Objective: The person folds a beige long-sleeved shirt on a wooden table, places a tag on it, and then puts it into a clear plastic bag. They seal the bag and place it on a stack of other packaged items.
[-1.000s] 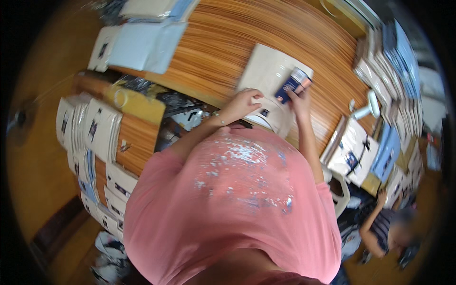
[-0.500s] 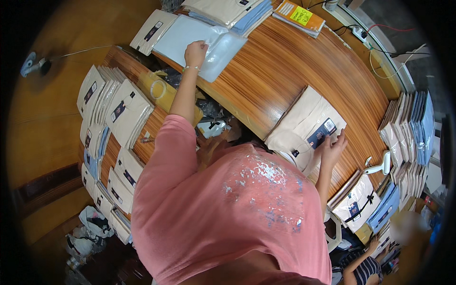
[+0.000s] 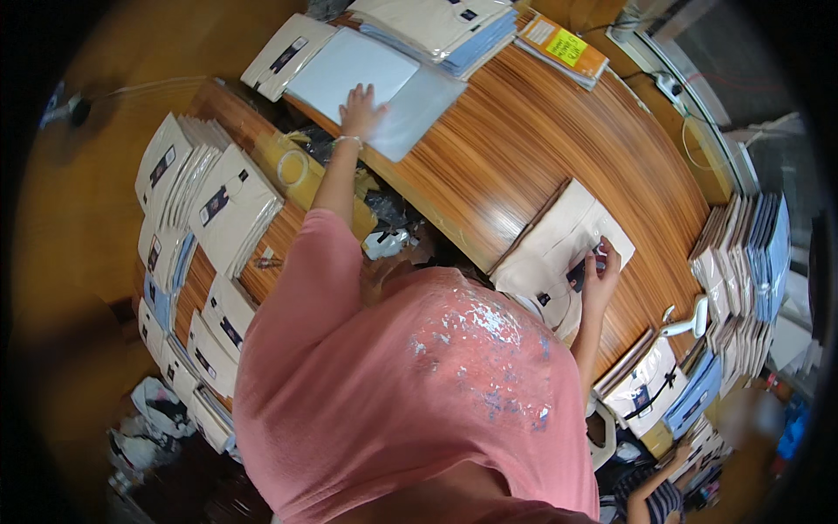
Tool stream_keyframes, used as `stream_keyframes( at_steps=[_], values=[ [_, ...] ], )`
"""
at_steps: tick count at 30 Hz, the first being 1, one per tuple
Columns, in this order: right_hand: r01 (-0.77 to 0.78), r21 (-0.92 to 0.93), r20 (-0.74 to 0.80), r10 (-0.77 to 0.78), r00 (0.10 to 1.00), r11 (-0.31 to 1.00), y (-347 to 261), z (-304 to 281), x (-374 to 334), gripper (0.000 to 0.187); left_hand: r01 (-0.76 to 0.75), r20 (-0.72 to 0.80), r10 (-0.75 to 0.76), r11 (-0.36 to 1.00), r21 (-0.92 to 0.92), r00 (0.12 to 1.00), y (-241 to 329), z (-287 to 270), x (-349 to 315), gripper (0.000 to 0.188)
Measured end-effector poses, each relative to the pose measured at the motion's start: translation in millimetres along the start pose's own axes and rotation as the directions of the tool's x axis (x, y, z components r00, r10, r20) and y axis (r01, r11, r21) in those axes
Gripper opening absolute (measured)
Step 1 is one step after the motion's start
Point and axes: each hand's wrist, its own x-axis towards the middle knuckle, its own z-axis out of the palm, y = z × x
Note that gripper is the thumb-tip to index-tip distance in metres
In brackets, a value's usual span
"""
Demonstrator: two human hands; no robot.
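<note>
My left hand (image 3: 360, 113) lies open, its fingers spread, on a pile of clear plastic bags (image 3: 419, 113) at the table's far left. Beneath part of the pile a pale blue-white sheet (image 3: 340, 74) shows. On the right, a cream folded garment (image 3: 559, 227) rests on the wooden table, a navy tag (image 3: 576, 276) on its front. My right hand (image 3: 602, 272) is over this tag with bent, parted fingers and covers part of it. A black tab (image 3: 544, 299) on a thin loop lies near the garment's close end.
Bagged cream garments (image 3: 231, 210) are stacked on the left. More cream and blue stacks (image 3: 742, 253) stand at right, near a white handheld tool (image 3: 685, 323). An orange booklet (image 3: 563, 48) lies at the back. Another person's arm (image 3: 655, 489) shows at lower right.
My left hand has let go of the lifted bag edge and now lies spread on the flattened bags. My right hand has moved from the garment's edge onto its tag. The whole view has shifted slightly.
</note>
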Motion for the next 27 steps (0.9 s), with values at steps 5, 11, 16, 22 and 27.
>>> stream_keyframes(
  at_steps=[5, 11, 16, 22, 27],
  values=[
    [0.032, 0.05, 0.123, -0.038, 0.992, 0.998, -9, 22, 4, 0.032, 0.116, 0.084, -0.121, 0.991, 0.06, 0.989, -16, 12, -10, 0.072],
    [0.004, 0.28, 0.299, -0.091, 0.95, 0.96, -51, 25, 4, 0.035, -0.071, -0.259, 0.033, 0.988, -0.136, 0.965, 50, -9, -53, 0.072],
    [0.124, 0.543, 0.448, -0.411, 0.794, 0.831, -165, 2, -9, 0.034, -0.062, -0.121, 0.03, 0.961, -0.271, 0.992, 114, -10, -149, 0.074],
    [0.42, 0.878, 0.194, -0.973, 0.126, 0.23, -269, -16, -48, 0.042, -0.179, -0.089, 0.161, 0.945, -0.274, 0.983, 133, -4, -212, 0.075],
    [0.105, 0.982, -0.147, -0.987, -0.072, -0.154, -312, -14, -80, 0.037, -0.13, -0.148, 0.105, 0.977, -0.168, 0.983, 137, -36, -241, 0.074]
  ],
)
